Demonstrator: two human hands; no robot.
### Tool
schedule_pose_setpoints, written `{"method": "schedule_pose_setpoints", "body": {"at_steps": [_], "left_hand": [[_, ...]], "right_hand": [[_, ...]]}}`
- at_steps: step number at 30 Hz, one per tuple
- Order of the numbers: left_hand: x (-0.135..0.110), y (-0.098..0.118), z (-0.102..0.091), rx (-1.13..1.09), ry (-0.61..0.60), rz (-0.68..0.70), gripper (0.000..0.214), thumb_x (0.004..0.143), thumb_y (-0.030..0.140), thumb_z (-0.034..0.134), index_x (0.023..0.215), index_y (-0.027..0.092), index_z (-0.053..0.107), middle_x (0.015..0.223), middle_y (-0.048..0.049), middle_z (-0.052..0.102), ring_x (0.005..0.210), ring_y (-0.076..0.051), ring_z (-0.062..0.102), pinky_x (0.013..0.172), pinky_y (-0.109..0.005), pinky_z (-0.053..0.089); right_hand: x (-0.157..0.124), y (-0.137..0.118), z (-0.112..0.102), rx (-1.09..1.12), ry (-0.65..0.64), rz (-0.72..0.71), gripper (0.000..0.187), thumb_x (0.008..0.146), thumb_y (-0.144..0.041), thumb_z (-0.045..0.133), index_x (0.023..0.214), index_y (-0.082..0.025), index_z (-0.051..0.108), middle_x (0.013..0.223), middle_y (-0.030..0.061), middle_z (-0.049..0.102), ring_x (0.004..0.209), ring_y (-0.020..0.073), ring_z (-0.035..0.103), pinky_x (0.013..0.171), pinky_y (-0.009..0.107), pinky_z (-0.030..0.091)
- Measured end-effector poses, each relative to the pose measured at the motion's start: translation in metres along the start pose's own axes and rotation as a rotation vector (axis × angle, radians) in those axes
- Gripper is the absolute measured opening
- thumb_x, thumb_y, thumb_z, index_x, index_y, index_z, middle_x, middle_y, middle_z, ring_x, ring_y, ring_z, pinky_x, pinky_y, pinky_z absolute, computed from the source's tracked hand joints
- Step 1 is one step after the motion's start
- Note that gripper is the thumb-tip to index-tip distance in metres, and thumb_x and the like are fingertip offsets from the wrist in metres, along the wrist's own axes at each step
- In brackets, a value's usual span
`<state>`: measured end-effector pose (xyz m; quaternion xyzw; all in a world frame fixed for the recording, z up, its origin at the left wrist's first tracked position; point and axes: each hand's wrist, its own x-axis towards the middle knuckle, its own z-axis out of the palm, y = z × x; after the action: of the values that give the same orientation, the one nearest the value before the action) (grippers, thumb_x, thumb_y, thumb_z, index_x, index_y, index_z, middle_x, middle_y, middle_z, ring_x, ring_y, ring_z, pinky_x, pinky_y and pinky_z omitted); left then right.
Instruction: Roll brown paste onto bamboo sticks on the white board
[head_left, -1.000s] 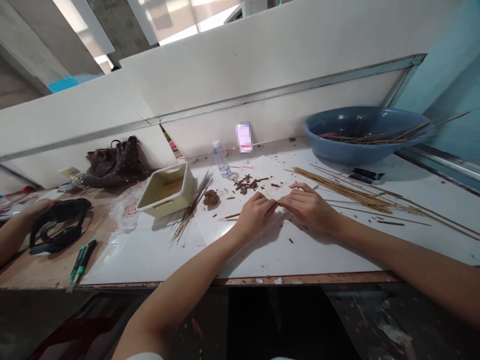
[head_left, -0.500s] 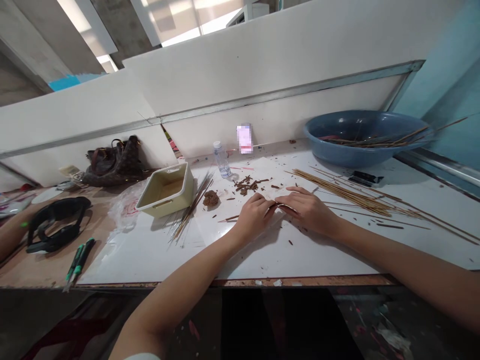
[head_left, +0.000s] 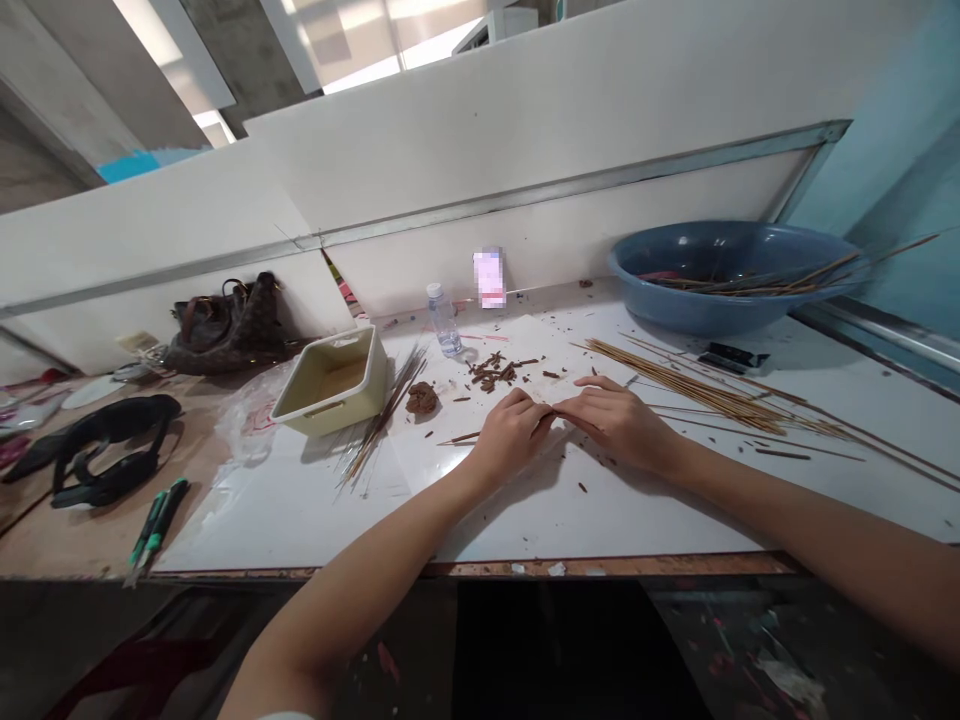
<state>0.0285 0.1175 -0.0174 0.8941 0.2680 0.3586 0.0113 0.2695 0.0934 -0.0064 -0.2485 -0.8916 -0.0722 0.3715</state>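
Observation:
My left hand (head_left: 508,434) and my right hand (head_left: 616,420) rest on the white tabletop (head_left: 525,500), fingertips meeting in the middle. Both are pinched on a thin stick (head_left: 461,437) whose left end shows past my left hand. Just behind my hands lie scattered brown pieces (head_left: 495,369) and a lump of brown paste (head_left: 422,397). A spread of bare bamboo sticks (head_left: 705,392) lies to the right of my right hand. A bundle of dark coated sticks (head_left: 382,415) lies to the left.
A cream tray (head_left: 334,381) stands left of the dark sticks. A small water bottle (head_left: 444,318) is at the back. A blue basin (head_left: 731,272) with sticks sits at the back right. A brown bag (head_left: 225,325), black headset (head_left: 105,450) and green pens (head_left: 157,525) lie left.
My hands have stayed pinched together at the same spot, shifting only slightly. The other person's arm at the far left edge has withdrawn from view.

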Motion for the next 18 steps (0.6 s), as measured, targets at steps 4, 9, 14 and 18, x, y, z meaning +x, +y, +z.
{"method": "schedule_pose_setpoints", "body": {"at_steps": [4, 9, 14, 18], "left_hand": [[-0.0001, -0.0009, 0.0013, 0.000, -0.002, 0.001, 0.019, 0.113, 0.024, 0.061, 0.116, 0.018, 0.079, 0.094, -0.0076, 0.082, 0.094, -0.025, 0.069, 0.083, -0.040, 0.062], [-0.0007, -0.0009, 0.0006, 0.024, -0.005, -0.018, 0.018, 0.110, 0.025, 0.065, 0.118, 0.020, 0.080, 0.095, -0.0082, 0.083, 0.096, -0.026, 0.071, 0.086, -0.044, 0.063], [-0.0001, 0.0001, -0.0011, 0.036, 0.006, -0.031, 0.019, 0.110, 0.023, 0.063, 0.115, 0.021, 0.082, 0.094, -0.0095, 0.083, 0.093, -0.027, 0.072, 0.084, -0.045, 0.064], [0.0008, 0.0003, -0.0012, 0.036, 0.005, -0.014, 0.020, 0.112, 0.024, 0.062, 0.114, 0.020, 0.081, 0.094, -0.0092, 0.083, 0.094, -0.027, 0.072, 0.085, -0.044, 0.063]], "right_hand": [[0.0020, -0.0007, -0.0025, 0.011, -0.034, 0.025, 0.032, 0.113, -0.016, 0.048, 0.128, -0.024, 0.075, 0.106, 0.0071, 0.086, 0.090, 0.0238, 0.078, 0.110, 0.053, 0.055], [0.0030, 0.0010, -0.0009, 0.005, -0.054, 0.054, 0.026, 0.113, -0.018, 0.052, 0.125, -0.023, 0.074, 0.104, 0.0080, 0.086, 0.091, 0.0251, 0.079, 0.106, 0.051, 0.056], [0.0023, 0.0027, 0.0039, -0.006, -0.011, 0.074, 0.023, 0.113, -0.023, 0.055, 0.128, -0.023, 0.073, 0.108, 0.0084, 0.086, 0.093, 0.0267, 0.079, 0.106, 0.053, 0.057], [0.0014, 0.0021, 0.0048, -0.049, 0.003, 0.084, 0.021, 0.113, -0.024, 0.058, 0.129, -0.022, 0.072, 0.110, 0.0090, 0.085, 0.095, 0.0275, 0.079, 0.108, 0.054, 0.056]]}}
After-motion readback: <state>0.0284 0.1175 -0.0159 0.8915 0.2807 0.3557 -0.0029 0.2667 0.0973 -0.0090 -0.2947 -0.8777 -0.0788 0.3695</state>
